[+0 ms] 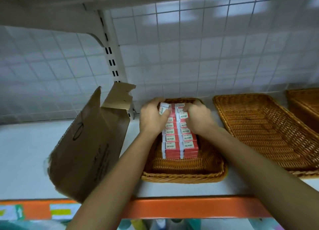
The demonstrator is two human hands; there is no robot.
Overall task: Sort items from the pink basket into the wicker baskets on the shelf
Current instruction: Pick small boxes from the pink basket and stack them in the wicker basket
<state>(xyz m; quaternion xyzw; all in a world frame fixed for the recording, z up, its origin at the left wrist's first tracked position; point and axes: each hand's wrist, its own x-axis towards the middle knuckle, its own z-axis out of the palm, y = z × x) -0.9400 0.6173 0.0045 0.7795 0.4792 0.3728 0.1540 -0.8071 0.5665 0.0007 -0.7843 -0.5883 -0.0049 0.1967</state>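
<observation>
two rows of flat red-and-white 2b cartons (179, 140) sit in the leftmost woven wicker basket (183, 176) of three. the left hand (151, 117) pinches one carton (163, 108) at the far end. the right hand (196, 117) curls onto the right row; whether it grips, i cannot tell. a torn cardboard box (89, 143) stands to the left.

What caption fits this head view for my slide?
Left hand and right hand grip 2B boxes in a wicker basket beside a torn carton.

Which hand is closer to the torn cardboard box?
Left. The left hand grips a 2B pack beside the cardboard box; the right hand is farther right, on the stacked packs.
</observation>
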